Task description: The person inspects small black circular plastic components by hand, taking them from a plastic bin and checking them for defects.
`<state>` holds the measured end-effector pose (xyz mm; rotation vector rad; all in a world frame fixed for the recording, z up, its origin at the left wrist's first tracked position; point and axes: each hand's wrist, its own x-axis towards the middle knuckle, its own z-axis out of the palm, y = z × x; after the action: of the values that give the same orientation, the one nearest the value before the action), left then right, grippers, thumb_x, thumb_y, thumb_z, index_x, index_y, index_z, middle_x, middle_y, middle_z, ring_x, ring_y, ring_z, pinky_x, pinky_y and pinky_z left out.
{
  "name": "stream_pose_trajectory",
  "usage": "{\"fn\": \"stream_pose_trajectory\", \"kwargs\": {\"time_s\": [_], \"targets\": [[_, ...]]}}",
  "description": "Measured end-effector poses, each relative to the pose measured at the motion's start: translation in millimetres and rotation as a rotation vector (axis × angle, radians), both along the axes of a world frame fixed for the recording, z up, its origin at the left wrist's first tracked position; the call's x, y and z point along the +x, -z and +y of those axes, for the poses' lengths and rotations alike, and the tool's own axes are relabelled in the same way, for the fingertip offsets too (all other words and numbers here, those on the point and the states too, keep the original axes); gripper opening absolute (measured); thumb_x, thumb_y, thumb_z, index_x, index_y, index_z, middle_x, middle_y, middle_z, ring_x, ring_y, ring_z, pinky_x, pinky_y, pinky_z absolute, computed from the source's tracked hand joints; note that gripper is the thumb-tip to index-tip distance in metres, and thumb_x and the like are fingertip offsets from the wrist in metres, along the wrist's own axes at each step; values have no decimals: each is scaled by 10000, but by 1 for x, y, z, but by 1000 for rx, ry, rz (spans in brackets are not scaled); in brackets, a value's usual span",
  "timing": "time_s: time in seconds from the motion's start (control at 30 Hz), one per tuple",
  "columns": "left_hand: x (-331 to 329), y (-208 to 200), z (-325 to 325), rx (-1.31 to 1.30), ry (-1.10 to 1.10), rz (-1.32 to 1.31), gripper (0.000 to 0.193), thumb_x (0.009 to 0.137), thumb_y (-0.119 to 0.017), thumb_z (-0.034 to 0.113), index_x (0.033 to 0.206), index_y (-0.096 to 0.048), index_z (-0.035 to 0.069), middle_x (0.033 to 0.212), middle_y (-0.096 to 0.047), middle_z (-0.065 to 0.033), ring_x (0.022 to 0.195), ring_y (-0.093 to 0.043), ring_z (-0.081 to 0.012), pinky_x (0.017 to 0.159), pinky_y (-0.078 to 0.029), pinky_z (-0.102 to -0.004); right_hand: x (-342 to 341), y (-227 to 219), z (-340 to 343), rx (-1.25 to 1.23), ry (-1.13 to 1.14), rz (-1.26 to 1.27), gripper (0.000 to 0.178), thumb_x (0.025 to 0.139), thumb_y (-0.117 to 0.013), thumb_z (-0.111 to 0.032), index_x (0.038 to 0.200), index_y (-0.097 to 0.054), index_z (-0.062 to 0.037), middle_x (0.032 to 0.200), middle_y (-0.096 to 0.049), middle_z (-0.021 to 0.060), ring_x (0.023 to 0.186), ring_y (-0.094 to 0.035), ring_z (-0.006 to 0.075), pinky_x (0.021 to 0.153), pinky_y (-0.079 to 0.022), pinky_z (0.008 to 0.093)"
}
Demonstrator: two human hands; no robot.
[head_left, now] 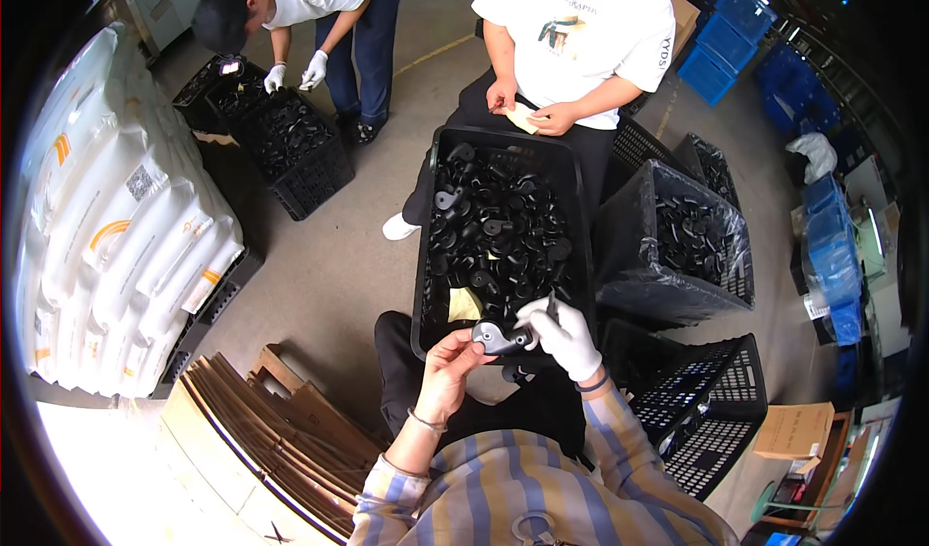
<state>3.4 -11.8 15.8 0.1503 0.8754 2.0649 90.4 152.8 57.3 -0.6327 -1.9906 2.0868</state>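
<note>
My bare left hand [447, 372] pinches a shiny black plastic part [495, 340] with a rounded, disc-like end, just over the near edge of a black crate [422, 295]. On my right hand [566, 341] is a white glove. Its fingers are closed around a thin dark tool [553, 304], whose kind I cannot make out, beside the part's right end. Many similar black parts [498, 227] lie heaped in the crate. A piece of yellow paper [464, 304] rests on them near the left wall.
Across the crate a seated person [571, 43] holds pale paper. Another person [329, 24] bends over crates of black parts [285, 140]. At right stand a lined crate [658, 285] and a perforated basket [711, 420]. White sacks [126, 227] and cardboard sheets [252, 440] stand left.
</note>
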Motion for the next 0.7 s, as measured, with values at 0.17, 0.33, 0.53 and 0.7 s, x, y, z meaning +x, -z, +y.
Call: {"fn": "stream_pose_trajectory", "kwargs": {"time_s": [0.17,0.33,0.53,0.7], "targets": [[4,17,2,-104,20,86,109,812,-548,15,918,-570,2,863,-602,-52,769,-586,-124,729,-509,-274,7,12,-6,-72,-106,-106,246,865,-468,-161,1059,-525,-20,680,-550,-15,535,-502,31,429,-337,144],[15,33,19,-259,49,161,96,783,-607,31,855,-544,24,743,-574,-15,666,-565,-88,629,-474,-199,36,42,9,-339,-27,-311,264,840,-542,-221,1009,-536,-18,700,-583,47,479,-493,29,393,-322,140],[-44,75,40,-786,-72,1096,171,693,-657,57,820,-552,12,774,-542,-76,640,-560,-162,583,-455,-265,87,47,120,-517,479,-38,384,834,-529,-366,1020,-512,-31,774,-570,62,526,-454,25,357,-268,130],[-118,72,85,-1125,-230,1651,258,644,-636,100,889,-565,63,916,-550,-78,924,-492,-271,841,-373,-371,121,14,174,-507,915,263,478,823,-502,-461,1088,-472,-64,828,-547,10,567,-403,19,363,-217,115]]}}
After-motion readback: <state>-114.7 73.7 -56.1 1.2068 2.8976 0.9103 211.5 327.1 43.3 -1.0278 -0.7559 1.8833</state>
